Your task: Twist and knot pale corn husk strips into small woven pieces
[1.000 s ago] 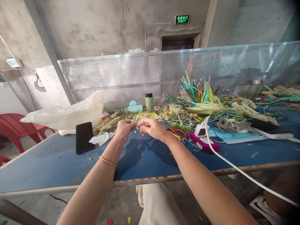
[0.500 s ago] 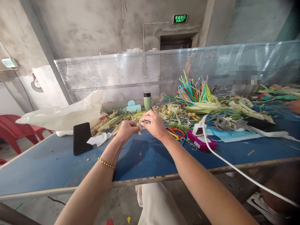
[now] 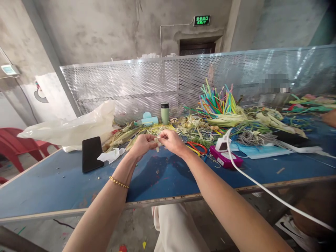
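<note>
My left hand (image 3: 143, 144) and my right hand (image 3: 170, 140) meet above the blue table (image 3: 52, 189), both pinching one small pale strip of husk (image 3: 158, 142) between thumb and fingers. The strip's short end hangs down between the two hands. A gold bead bracelet (image 3: 119, 182) sits on my left wrist. Just behind the hands lies a heap of corn husks and pale strips (image 3: 126, 134).
A black phone (image 3: 91, 154) and crumpled paper (image 3: 111, 155) lie left of the hands. Red-handled scissors (image 3: 196, 147), a magenta device (image 3: 225, 159) with a white cable (image 3: 262, 189), a green flask (image 3: 165, 113), colourful sticks (image 3: 217, 101) and a perforated metal screen (image 3: 131, 87) stand behind.
The right hand rose over the strip half a second ago and has dropped back; the strip now hangs visibly between the two hands. The camera shifted slightly.
</note>
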A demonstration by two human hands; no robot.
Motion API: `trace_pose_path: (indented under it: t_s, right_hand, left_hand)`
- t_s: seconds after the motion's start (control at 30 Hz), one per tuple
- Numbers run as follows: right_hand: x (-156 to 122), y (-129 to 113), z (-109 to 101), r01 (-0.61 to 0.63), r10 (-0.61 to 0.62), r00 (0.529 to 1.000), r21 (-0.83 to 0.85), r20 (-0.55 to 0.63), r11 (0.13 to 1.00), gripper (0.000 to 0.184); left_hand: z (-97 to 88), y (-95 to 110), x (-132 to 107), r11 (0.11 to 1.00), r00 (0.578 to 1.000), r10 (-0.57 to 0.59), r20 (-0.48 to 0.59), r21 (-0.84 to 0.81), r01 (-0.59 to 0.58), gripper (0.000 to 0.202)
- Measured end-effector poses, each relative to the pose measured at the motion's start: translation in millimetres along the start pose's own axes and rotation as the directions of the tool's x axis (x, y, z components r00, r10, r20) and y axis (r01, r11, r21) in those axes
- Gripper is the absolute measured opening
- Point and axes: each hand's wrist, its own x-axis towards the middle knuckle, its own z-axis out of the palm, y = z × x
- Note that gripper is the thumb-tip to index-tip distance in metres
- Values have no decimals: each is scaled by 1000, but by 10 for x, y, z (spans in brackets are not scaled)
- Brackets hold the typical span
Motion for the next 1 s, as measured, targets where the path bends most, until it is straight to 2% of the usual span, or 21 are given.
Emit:
trace_pose_path:
  t_s: [0.13,0.6,1.0]
  right_hand:
    - [-7,13,-7,-7,7,1000,26,1,1000,9]
    - [-14,22,72,9,-11,1000,-57,-30,998,13]
    - [-6,26,-17,18,-18,999,11,37,1000,11]
  left_hand:
    - [-21,16,-13,1000,1000,2,3,3,-2,18]
    - [-3,7,-9,996,999,-39,-34,-81,37,30]
    - [26,-11,-1,1000,991,-16,-134,19,19,28]
